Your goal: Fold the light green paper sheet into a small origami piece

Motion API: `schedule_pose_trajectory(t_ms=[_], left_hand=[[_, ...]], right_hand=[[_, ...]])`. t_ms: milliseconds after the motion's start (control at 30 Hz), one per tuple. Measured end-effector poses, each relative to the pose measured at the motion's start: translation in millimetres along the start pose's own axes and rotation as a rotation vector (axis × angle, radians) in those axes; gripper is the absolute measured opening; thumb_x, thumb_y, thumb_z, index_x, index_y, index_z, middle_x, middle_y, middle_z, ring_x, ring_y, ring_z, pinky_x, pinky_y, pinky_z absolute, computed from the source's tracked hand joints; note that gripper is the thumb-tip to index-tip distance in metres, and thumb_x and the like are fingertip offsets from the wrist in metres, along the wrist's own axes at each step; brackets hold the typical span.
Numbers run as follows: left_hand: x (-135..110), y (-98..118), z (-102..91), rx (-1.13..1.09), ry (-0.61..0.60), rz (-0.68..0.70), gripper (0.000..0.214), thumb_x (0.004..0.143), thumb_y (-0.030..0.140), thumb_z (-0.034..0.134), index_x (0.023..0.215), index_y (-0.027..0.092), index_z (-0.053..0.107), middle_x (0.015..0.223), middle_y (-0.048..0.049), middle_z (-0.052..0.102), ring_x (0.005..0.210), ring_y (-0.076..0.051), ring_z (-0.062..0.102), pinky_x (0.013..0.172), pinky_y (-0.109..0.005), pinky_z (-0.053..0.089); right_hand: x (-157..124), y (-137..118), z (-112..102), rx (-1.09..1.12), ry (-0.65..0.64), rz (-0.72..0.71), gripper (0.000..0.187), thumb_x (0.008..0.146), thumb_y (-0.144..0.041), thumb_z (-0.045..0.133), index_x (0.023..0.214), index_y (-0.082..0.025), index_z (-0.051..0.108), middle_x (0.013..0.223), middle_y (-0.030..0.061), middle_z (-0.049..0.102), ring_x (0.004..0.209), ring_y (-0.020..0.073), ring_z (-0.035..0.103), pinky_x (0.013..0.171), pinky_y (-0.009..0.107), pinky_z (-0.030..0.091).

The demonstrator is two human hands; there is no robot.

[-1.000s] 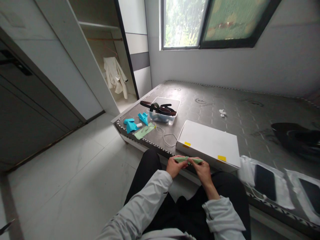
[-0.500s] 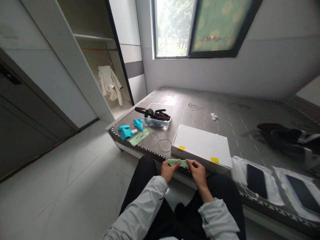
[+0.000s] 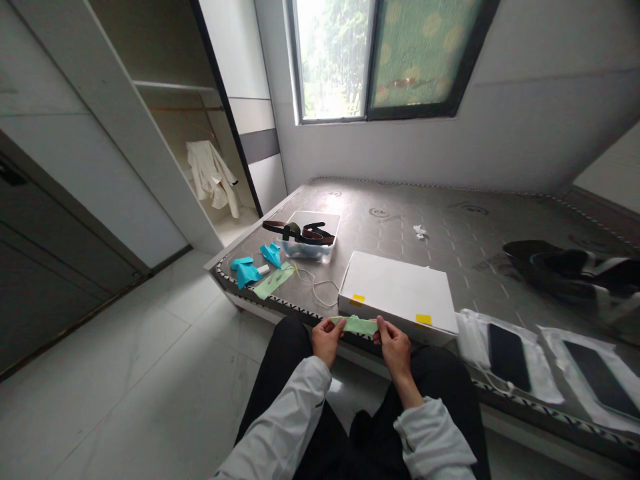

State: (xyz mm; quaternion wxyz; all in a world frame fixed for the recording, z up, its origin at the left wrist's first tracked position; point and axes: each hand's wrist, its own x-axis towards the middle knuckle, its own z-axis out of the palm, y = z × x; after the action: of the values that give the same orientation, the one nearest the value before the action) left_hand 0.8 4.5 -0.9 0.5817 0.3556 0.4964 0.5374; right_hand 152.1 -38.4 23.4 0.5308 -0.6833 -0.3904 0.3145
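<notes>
A narrow strip of folded light green paper (image 3: pixel 359 325) is stretched between my hands, in front of the white box's near side. My left hand (image 3: pixel 327 340) pinches its left end, thumb on top. At the right end, my right hand (image 3: pixel 394 345) grips the paper between thumb and fingers. The white box (image 3: pixel 399 283) with two yellow tabs lies just beyond my hands on the mattress. Further left is a flat green paper piece (image 3: pixel 274 281), with blue folded paper (image 3: pixel 246 271) and a small white block (image 3: pixel 263 270) beside it.
A clear plastic tub (image 3: pixel 313 252) holds dark rolled belts (image 3: pixel 305 233). A white cable (image 3: pixel 320 291) curls left of the box. Two dark phones (image 3: pixel 509 357) in white wrapping lie at right, near the mattress edge. Crumpled white tissue (image 3: pixel 420 231) and a black bag-like item (image 3: pixel 565 267) lie farther back.
My hands have drawn apart along the green paper, the left one moving outward, so more of the strip shows between them. The whole view has shifted slightly.
</notes>
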Motion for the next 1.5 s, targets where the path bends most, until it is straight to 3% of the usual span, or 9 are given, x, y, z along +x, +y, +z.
schedule_pose_trajectory(t_ms=[133,267,467,667,833,1167,1500], left_hand=[[2,6,-1.6,-0.043,0.062,0.012,0.043,0.061,0.053,0.08,0.074,0.012,0.075,0.071,-0.0058,0.074,0.063,-0.016,0.068,0.056,-0.023,0.054],[2,7,-2.0,-0.071,0.1,-0.012,0.048,0.066,0.057,0.075,0.081,0.012,0.076,0.073,-0.0072,0.074,0.059,-0.016,0.066,0.054,-0.025,0.055],[7,13,-3.6,-0.071,0.13,0.06,0.038,0.064,0.045,0.08,0.082,0.012,0.077,0.068,-0.0036,0.071,0.053,-0.009,0.057,0.047,-0.017,0.045],[12,14,-3.0,-0.166,0.166,0.037,0.036,0.058,0.041,0.084,0.077,0.012,0.076,0.07,-0.0042,0.073,0.06,-0.012,0.064,0.058,-0.021,0.053],[13,10,-1.8,-0.151,0.144,0.023,0.039,0.058,0.045,0.083,0.077,0.012,0.076,0.077,-0.0072,0.075,0.072,-0.019,0.07,0.072,-0.03,0.058],[7,11,0.3,-0.145,0.02,0.057,0.037,0.065,0.043,0.08,0.086,0.012,0.076,0.087,-0.0096,0.077,0.08,-0.021,0.072,0.081,-0.033,0.058],[0,7,-0.5,-0.104,-0.073,0.022,0.041,0.075,0.044,0.074,0.1,0.011,0.075,0.108,-0.014,0.074,0.096,-0.025,0.072,0.082,-0.032,0.059]], right_hand=[[1,0,2,-0.04,0.031,0.009,0.063,0.078,-0.073,0.051,0.088,-0.016,0.077,0.055,0.0022,0.061,0.054,0.0203,0.058,0.056,0.029,0.042],[3,-2,4,-0.065,0.063,0.008,0.061,0.08,-0.071,0.051,0.09,-0.016,0.077,0.056,0.0017,0.061,0.056,0.0199,0.058,0.058,0.029,0.042],[7,-3,6,-0.008,0.093,0.05,0.058,0.076,-0.069,0.058,0.092,-0.016,0.076,0.057,0.0011,0.061,0.055,0.0184,0.057,0.056,0.028,0.042],[14,1,11,0.145,-0.031,0.1,0.06,0.072,-0.069,0.063,0.095,-0.015,0.074,0.072,0.0061,0.071,0.061,0.0213,0.063,0.061,0.031,0.049],[15,2,18,0.233,-0.15,0.147,0.055,0.067,-0.065,0.072,0.093,-0.017,0.072,0.086,0.0086,0.074,0.074,0.027,0.069,0.068,0.036,0.056],[15,14,20,0.461,-0.152,0.174,0.046,0.069,-0.054,0.075,0.097,-0.018,0.067,0.093,0.0077,0.074,0.079,0.0272,0.07,0.075,0.042,0.058],[12,15,17,0.43,-0.129,0.091,0.042,0.072,-0.052,0.073,0.097,-0.018,0.068,0.099,0.0081,0.072,0.092,0.0284,0.068,0.083,0.044,0.057]])
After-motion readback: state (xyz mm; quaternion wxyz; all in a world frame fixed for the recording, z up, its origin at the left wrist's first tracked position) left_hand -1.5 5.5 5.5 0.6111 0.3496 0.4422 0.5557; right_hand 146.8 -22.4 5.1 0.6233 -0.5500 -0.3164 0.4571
